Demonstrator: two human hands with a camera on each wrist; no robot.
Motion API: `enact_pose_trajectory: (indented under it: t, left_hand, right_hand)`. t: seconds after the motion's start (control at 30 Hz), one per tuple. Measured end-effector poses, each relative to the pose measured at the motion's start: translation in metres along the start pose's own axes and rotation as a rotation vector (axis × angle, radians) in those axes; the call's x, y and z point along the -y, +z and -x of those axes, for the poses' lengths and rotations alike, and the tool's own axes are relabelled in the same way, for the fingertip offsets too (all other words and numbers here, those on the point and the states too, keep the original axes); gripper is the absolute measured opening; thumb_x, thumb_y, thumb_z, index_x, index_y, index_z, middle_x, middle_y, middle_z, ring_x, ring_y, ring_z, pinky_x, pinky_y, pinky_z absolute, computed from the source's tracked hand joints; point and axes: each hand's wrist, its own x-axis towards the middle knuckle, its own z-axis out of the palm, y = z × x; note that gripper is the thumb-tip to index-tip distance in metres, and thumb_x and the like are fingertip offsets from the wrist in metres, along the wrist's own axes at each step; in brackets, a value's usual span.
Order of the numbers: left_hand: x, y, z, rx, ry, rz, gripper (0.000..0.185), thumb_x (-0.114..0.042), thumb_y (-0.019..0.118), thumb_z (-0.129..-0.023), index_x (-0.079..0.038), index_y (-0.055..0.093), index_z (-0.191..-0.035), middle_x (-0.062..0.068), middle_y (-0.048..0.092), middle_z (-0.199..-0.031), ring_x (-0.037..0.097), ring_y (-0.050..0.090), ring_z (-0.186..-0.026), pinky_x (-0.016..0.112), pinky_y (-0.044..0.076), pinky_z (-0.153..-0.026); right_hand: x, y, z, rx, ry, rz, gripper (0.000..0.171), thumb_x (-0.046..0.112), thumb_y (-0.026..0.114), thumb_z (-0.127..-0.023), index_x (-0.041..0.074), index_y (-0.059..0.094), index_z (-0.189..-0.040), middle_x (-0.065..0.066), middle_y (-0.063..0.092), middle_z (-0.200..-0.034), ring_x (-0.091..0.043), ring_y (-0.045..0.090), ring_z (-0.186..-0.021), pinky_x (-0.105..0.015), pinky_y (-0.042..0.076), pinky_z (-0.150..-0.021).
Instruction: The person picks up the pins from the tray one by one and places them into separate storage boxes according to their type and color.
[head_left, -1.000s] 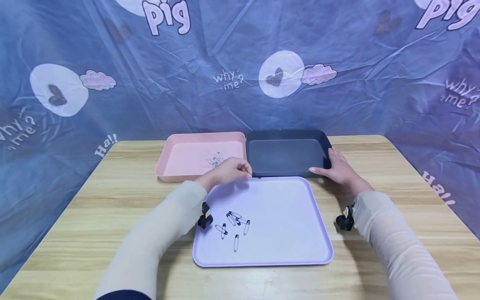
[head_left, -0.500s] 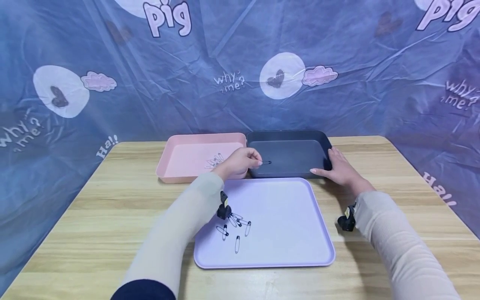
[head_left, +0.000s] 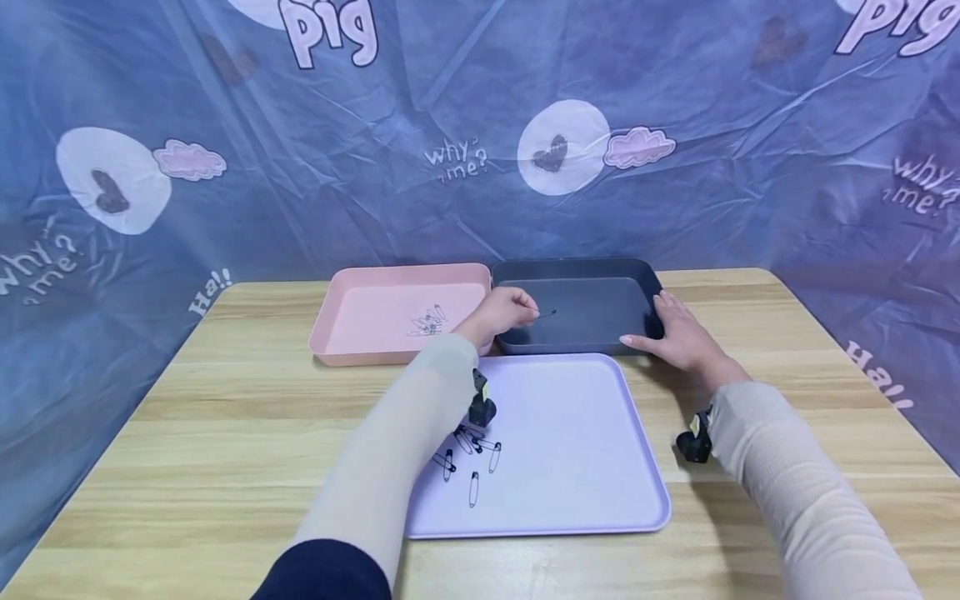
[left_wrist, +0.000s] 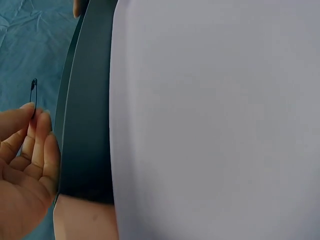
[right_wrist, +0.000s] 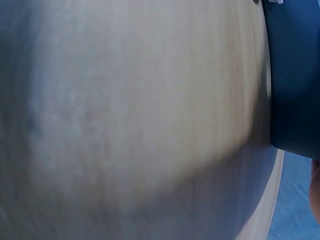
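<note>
My left hand (head_left: 504,312) pinches one black safety pin (left_wrist: 33,95) between thumb and fingertips, above the left part of the dark grey tray (head_left: 577,304). Spread around that tray's front right corner, my right hand (head_left: 678,335) rests its thumb along the front wall and its fingers at the right side. Several safety pins with black heads (head_left: 474,489) lie on the left of the lilac tray (head_left: 558,442), partly behind my left sleeve. A small heap of silvery safety pins (head_left: 431,322) sits in the pink tray (head_left: 375,312).
The pink and dark trays stand side by side behind the lilac one on a wooden table (head_left: 225,408). A printed blue cloth (head_left: 420,125) hangs behind the table. Each wrist wears a small black camera (head_left: 694,437).
My left hand has moved right and away from me, from the lilac tray's back edge to over the dark tray, with the safety pin pinched in it. My right hand stays put.
</note>
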Motion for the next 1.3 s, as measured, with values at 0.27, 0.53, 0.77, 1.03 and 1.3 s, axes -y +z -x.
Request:
enact_pose_trajectory:
  t: [0.27, 0.53, 0.77, 1.03, 1.3]
  left_hand:
    - [0.001, 0.013, -0.012, -0.041, -0.032, 0.034, 0.007, -0.005, 0.059, -0.08, 0.0, 0.062, -0.085, 0.007, 0.061, -0.081, 0.015, 0.059, -0.073, 0.022, 0.05, -0.064]
    - [0.001, 0.024, -0.017, -0.102, -0.093, 0.105, 0.014, 0.001, 0.056, -0.081, 0.004, 0.063, -0.092, 0.008, 0.06, -0.085, 0.017, 0.061, -0.078, 0.02, 0.049, -0.064]
    - [0.005, 0.032, -0.025, -0.126, -0.111, 0.185, 0.013, 0.006, 0.052, -0.082, 0.009, 0.062, -0.09, 0.014, 0.062, -0.082, 0.019, 0.059, -0.077, 0.018, 0.049, -0.062]
    - [0.006, 0.036, -0.027, -0.128, -0.14, 0.101, 0.016, 0.003, 0.052, -0.083, 0.006, 0.063, -0.095, 0.014, 0.062, -0.093, 0.023, 0.059, -0.087, 0.024, 0.049, -0.07]
    - [0.029, 0.036, -0.053, -0.144, -0.066, -0.161, 0.008, -0.006, 0.06, -0.08, -0.007, 0.066, -0.085, 0.003, 0.063, -0.078, 0.013, 0.059, -0.07, 0.024, 0.047, -0.061]
  right_hand:
    - [0.001, -0.002, 0.002, 0.022, 0.003, 0.011, 0.098, 0.055, 0.052, -0.077, -0.013, 0.006, -0.132, -0.03, 0.001, -0.138, -0.037, -0.002, -0.127, -0.049, 0.005, -0.101]
    - [0.004, -0.003, 0.001, 0.011, -0.009, 0.019, 0.097, 0.054, 0.051, -0.078, -0.013, 0.006, -0.132, -0.03, 0.001, -0.137, -0.037, -0.002, -0.127, -0.049, 0.005, -0.101]
    - [0.002, -0.001, 0.002, 0.015, -0.001, 0.02, 0.097, 0.054, 0.05, -0.078, -0.013, 0.007, -0.132, -0.03, 0.001, -0.138, -0.036, -0.002, -0.127, -0.049, 0.005, -0.101]
    - [0.004, -0.004, 0.003, 0.025, 0.01, 0.003, 0.097, 0.055, 0.049, -0.079, -0.012, 0.004, -0.133, -0.028, -0.003, -0.138, -0.036, -0.005, -0.127, -0.049, 0.004, -0.101]
    - [0.006, -0.004, 0.004, 0.03, 0.016, 0.027, 0.099, 0.057, 0.049, -0.078, -0.012, 0.004, -0.132, -0.029, -0.002, -0.138, -0.037, -0.003, -0.127, -0.049, 0.004, -0.101]
